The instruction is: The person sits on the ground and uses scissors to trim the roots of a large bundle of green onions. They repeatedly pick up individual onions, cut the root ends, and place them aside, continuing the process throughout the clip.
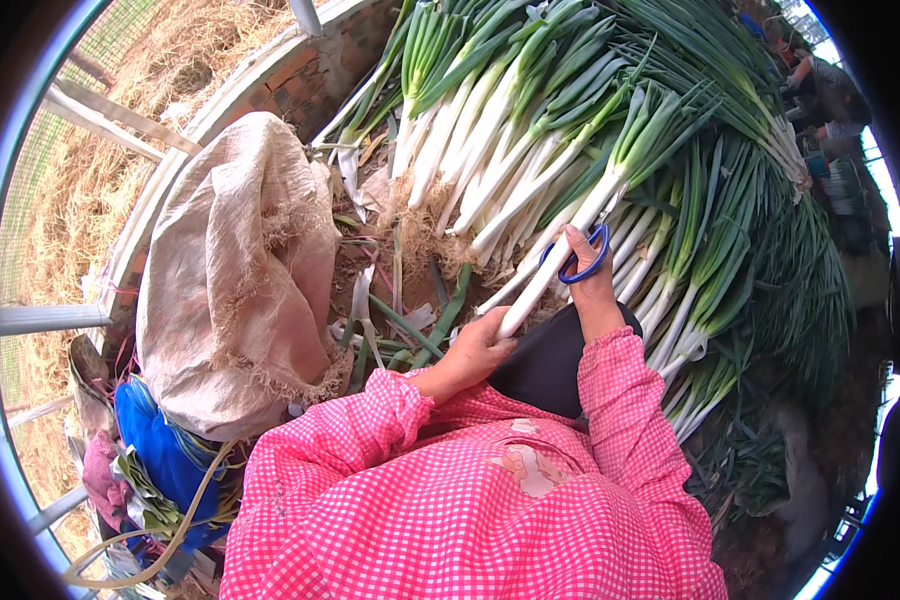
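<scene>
My left hand [473, 352] grips the lower white end of a long green onion [538, 289], which slants up to the right. In my right hand [590, 262] are scissors with blue handles [594, 253]; its fingers also touch the onion's white shaft. The scissors' metal blades point up and are partly hidden behind the shaft. Beyond my hands lies a large heap of green onions [487, 165], many with brown roots at their white ends. More green onions [709, 277] lie to the right, their dark leaves spread outward.
A full, pale woven sack [232, 277] with root trimmings on it stands at the left. Loose leaves [450, 307] litter the soil between sack and heap. A low brick wall [289, 79] curves behind. Blue fabric [154, 442] and a hose [184, 532] lie lower left. People [825, 82] are at the far upper right.
</scene>
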Demonstrator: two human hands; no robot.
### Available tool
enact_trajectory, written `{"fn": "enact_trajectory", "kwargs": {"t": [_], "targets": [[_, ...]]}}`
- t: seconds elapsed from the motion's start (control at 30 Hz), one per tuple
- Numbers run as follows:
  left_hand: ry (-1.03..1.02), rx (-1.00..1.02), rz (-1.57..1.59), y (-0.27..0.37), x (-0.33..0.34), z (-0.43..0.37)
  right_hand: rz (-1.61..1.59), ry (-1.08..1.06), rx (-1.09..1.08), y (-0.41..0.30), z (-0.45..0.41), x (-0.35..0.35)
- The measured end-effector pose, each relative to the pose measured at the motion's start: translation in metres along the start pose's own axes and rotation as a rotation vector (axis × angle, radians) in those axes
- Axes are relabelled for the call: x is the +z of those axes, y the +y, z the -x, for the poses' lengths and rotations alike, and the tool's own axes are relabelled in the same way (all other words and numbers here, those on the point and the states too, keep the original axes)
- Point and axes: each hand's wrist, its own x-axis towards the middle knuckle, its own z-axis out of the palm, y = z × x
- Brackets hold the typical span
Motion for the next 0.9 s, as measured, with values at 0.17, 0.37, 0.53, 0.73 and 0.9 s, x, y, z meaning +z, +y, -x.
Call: {"fn": "enact_trajectory", "kwargs": {"t": [0.17, 0.37, 0.53, 0.73, 0.9], "targets": [[-0.041, -0.07, 0.241, -0.049, -0.003, -0.033, 0.168, 0.078, -0.072, -0.016, -0.05, -0.01], [0.211, -0.119, -0.116, -0.12, -0.012, -0.119, 0.673, 0.314, 0.434, -0.02, -0.052, -0.054], [0.21, -0.282, 0.549, -0.156, -0.018, -0.129, 1.022, -0.435, 0.686, 0.004, -0.01, -0.049], [0.254, -0.435, 0.59, -0.146, -0.033, -0.1, 1.274, -0.712, 0.752, 0.017, 0.003, -0.021], [0.354, -0.465, 0.733, -0.129, -0.052, -0.104, 1.342, -0.628, 0.754, 0.01, 0.02, -0.001]]}}
